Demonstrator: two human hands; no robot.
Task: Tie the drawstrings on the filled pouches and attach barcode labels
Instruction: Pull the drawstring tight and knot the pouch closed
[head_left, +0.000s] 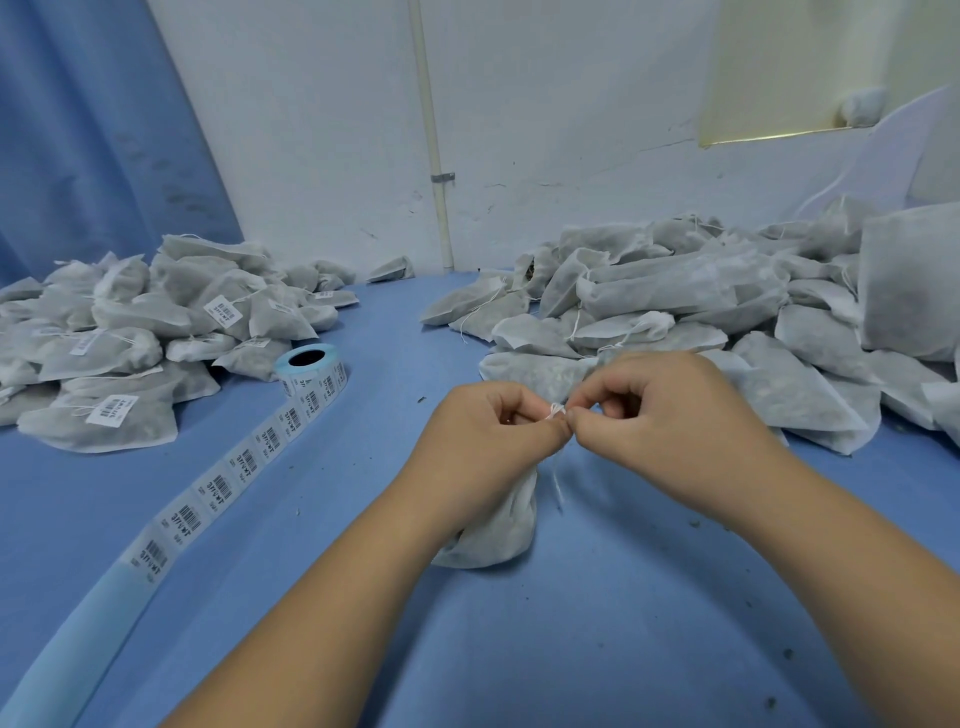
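Note:
A filled white mesh pouch (501, 525) hangs below my two hands over the middle of the blue table (597, 623). My left hand (483, 441) and my right hand (660, 410) meet fingertip to fingertip, both pinching the pouch's thin white drawstring (556, 410), whose small loop shows between them. A loose end of the string dangles beside the pouch. A roll of barcode labels (311, 364) stands to the left, its strip (208, 493) unrolled toward the near left edge.
A pile of pouches carrying barcode labels (130, 332) lies at the left. A larger pile of pouches without visible labels (701, 312) fills the right side. A white wall with a pipe (436, 156) stands behind, a blue curtain (78, 130) at far left.

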